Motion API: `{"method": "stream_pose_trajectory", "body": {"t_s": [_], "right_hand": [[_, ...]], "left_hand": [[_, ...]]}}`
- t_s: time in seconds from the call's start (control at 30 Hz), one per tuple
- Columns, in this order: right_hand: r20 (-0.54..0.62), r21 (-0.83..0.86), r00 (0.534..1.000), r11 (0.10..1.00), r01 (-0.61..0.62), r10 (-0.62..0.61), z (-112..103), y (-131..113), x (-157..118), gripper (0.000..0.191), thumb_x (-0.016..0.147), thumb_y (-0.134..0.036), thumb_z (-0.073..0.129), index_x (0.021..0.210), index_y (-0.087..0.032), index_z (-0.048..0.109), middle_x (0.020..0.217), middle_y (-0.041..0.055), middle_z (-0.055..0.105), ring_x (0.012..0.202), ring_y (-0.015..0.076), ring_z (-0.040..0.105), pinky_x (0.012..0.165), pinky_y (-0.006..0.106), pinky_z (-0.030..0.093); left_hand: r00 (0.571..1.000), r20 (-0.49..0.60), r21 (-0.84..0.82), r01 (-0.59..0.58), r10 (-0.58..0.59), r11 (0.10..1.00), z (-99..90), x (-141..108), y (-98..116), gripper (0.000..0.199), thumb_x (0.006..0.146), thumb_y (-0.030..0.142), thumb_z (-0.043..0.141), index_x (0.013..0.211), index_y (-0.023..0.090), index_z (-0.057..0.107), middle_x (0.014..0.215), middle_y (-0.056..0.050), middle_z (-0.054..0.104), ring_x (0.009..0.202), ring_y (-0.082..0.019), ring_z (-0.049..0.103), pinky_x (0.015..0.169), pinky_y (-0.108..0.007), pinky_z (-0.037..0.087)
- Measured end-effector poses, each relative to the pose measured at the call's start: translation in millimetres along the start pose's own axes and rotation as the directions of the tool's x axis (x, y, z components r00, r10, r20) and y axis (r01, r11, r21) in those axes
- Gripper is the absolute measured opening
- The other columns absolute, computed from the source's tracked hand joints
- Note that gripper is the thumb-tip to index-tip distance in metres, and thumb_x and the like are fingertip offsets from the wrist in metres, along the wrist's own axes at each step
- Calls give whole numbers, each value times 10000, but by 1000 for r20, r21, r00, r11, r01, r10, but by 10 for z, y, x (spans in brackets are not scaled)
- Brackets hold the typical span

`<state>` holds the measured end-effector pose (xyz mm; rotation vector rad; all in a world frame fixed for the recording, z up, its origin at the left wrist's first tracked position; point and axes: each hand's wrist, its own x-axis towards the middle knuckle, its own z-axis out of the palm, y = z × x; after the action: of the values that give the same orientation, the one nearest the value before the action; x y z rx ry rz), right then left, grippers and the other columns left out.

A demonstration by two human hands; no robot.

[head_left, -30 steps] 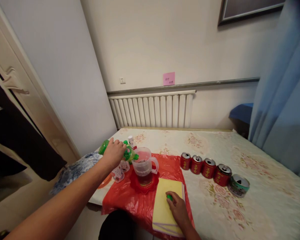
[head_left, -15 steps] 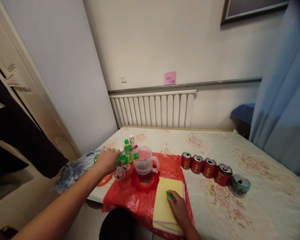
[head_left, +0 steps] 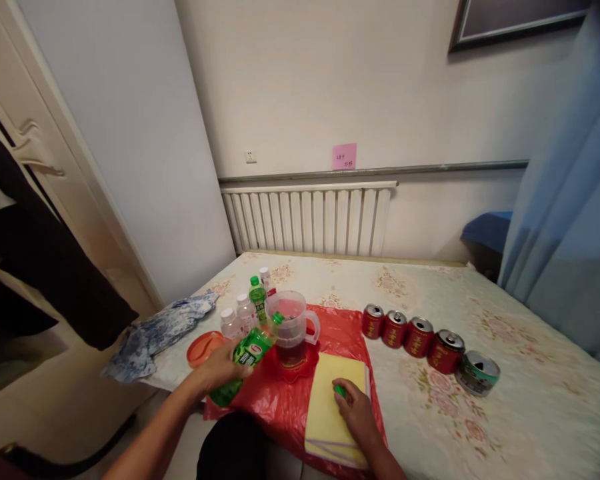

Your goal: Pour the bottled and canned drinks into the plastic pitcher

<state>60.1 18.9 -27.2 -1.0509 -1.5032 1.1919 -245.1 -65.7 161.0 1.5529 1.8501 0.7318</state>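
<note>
Holding a green plastic bottle just below its label, my left hand has its fingers wrapped around it. The bottle leans, with its neck up and to the right and its bottom toward the near edge of the pale flowered cover. Its neck is right by the left side of a big clear plastic jug with a handle. I can't tell if the two touch.

The jug stands upright, near the middle of the near edge, with something dark in the bottom. Under it is a red dish with a wavy rim, and under that is a shiny red plastic sheet.

My right hand pinches a small green cap between its fingers. That hand rests on a flat yellow stack with purple edges, close to the near edge.

Behind my bottle, two clear bottles with white caps and a green bottle with a green cap stand up. A round orange lid lies near the left edge, and a crumpled blue and white cloth lies along that edge.

Over toward the right edge, four red metal cans stand in a slanted row. A short green and silver can ends the row.
</note>
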Motion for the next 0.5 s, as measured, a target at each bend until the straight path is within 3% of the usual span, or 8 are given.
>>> {"method": "stream_pose_trajectory", "body": {"t_s": [0.13, 0.23, 0.33, 0.5], "right_hand": [[65, 114, 994, 989, -93, 86, -2, -107, 51, 342, 693, -344, 555, 978, -169, 625, 690, 27, 665, 506, 181, 596, 496, 305, 482], [112, 122, 992, 990, -77, 63, -38, -324, 128, 343, 712, -313, 544, 1015, -164, 610, 567, -25, 602, 500, 168, 589, 549, 301, 496], [221, 157, 975, 987, -37, 2, -88, -665, 218, 347, 736, -282, 545, 1056, -166, 614, 577, -32, 611, 517, 156, 592, 576, 292, 499], [396, 169, 915, 986, 13, -80, -148, -1157, 300, 362, 722, -190, 560, 1068, -171, 665, 573, -41, 630, 549, 131, 595, 612, 262, 489]], "left_hand": [[992, 87, -400, -51, 93, 915, 462, -139, -106, 709, 585, 320, 694, 1265, 197, 533, 1015, -31, 668, 949, -248, 593, 819, -324, 471], [984, 135, -500, -34, 117, 865, 788, -236, -131, 685, 560, 310, 730, 1220, 209, 576, 1031, -28, 653, 996, -260, 556, 896, -345, 426], [971, 201, -574, 13, 126, 819, 1056, -300, -158, 676, 552, 306, 747, 1204, 219, 590, 996, -24, 649, 968, -259, 550, 861, -344, 424], [956, 252, -640, 50, 149, 766, 1301, -307, -236, 723, 526, 292, 780, 1212, 182, 579, 987, -35, 644, 913, -233, 547, 747, -289, 408]]}}
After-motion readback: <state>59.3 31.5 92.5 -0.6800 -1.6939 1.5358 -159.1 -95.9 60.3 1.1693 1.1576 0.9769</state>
